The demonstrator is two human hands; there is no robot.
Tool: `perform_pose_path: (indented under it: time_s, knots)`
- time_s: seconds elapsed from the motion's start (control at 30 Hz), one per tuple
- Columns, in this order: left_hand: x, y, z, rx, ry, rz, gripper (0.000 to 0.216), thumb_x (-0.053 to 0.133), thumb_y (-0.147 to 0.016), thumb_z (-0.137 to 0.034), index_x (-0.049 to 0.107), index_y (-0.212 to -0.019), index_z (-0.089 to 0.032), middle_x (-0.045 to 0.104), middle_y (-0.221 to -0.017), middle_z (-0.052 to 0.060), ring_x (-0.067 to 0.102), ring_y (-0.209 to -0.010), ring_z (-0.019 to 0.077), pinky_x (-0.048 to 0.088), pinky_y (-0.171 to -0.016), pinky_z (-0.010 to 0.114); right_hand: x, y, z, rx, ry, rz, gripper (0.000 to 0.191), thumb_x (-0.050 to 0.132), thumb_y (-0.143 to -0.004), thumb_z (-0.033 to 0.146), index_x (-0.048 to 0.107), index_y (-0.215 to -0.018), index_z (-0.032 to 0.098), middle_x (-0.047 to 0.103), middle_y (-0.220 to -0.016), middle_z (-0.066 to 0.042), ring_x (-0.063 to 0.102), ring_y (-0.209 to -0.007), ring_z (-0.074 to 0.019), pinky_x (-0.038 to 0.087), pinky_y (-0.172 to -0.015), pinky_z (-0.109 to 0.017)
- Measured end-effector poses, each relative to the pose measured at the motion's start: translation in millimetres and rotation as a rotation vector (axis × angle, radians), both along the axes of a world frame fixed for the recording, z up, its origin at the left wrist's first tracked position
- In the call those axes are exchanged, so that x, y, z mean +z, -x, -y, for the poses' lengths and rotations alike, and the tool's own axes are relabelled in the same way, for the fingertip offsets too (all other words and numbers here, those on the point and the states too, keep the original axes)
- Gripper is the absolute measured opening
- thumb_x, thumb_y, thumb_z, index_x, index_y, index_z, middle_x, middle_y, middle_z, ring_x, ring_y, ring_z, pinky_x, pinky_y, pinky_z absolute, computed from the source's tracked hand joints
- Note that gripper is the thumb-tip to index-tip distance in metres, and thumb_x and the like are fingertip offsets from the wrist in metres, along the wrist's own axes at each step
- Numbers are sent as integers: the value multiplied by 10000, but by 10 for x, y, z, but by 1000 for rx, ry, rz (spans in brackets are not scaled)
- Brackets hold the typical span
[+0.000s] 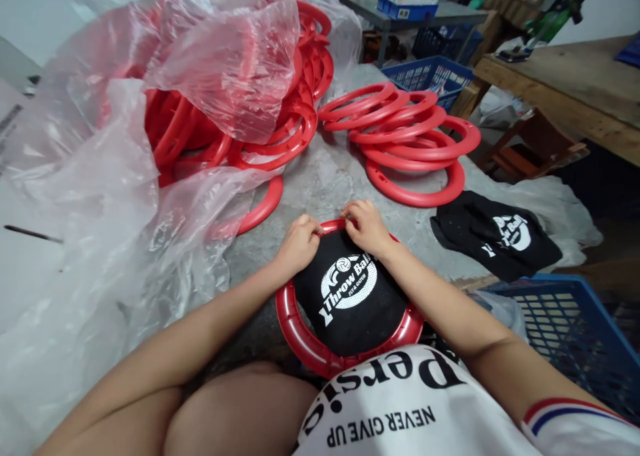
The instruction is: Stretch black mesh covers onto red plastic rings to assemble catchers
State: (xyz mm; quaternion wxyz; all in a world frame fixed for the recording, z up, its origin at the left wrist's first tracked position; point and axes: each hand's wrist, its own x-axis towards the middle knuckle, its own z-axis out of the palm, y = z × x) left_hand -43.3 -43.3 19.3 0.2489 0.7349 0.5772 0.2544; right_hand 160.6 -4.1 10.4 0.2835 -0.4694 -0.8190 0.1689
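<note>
A red plastic ring rests against my shirt and the table edge, its channelled side facing up. Across its opening lies a round black cloth with a white "Throw Ball" print; a gap shows between cloth and ring at the left. My left hand is closed on the far left of the rim. Fingers curled, my right hand grips the far rim just right of it, where cloth meets ring. The fingertips partly hide what they pinch.
Plastic sheeting partly covers a heap of red rings at the left. Stacked red rings lie ahead on the grey table. More printed black cloths sit at the right edge, above a blue crate.
</note>
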Motion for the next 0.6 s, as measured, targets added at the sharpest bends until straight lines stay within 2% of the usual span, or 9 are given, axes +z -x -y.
perform_pose_path:
  time_s: [0.07, 0.2, 0.43, 0.6]
  knots:
    - [2, -18, 21, 0, 1, -44, 290, 467, -810, -61, 712, -882, -197, 641, -1069, 72, 613, -1077, 226, 471, -1070, 387, -7, 30, 13, 65, -30, -24, 218, 537, -880, 137, 694, -1023, 187, 656, -1212, -115, 528, -1160, -266, 407, -1068, -435]
    - [-8, -70, -8, 15, 13, -78, 218, 522, -843, -122, 718, -903, -194, 626, -1058, 76, 608, -1072, 236, 473, -1068, 393, -26, 76, -11, 131, 106, 86, 104, 618, -870, 211, 711, -912, 191, 638, -1250, -114, 517, -1175, -286, 392, -1071, -460]
    - [-66, -126, -85, 18, 15, -97, 76, 643, -814, -169, 702, -847, -203, 615, -1066, 68, 589, -1095, 252, 461, -1053, 416, -17, 85, -46, 123, 217, 75, 71, 628, -883, 183, 659, -820, 198, 665, -1223, -83, 539, -1155, -263, 398, -1044, -424]
    - [-98, -135, -128, 70, 52, -2, 71, 659, -809, -166, 648, -749, -202, 609, -958, 36, 602, -969, 206, 488, -982, 370, -55, 78, -65, 123, 220, 40, 85, 622, -885, 172, 631, -807, 205, 673, -1192, -66, 545, -1132, -245, 396, -1027, -401]
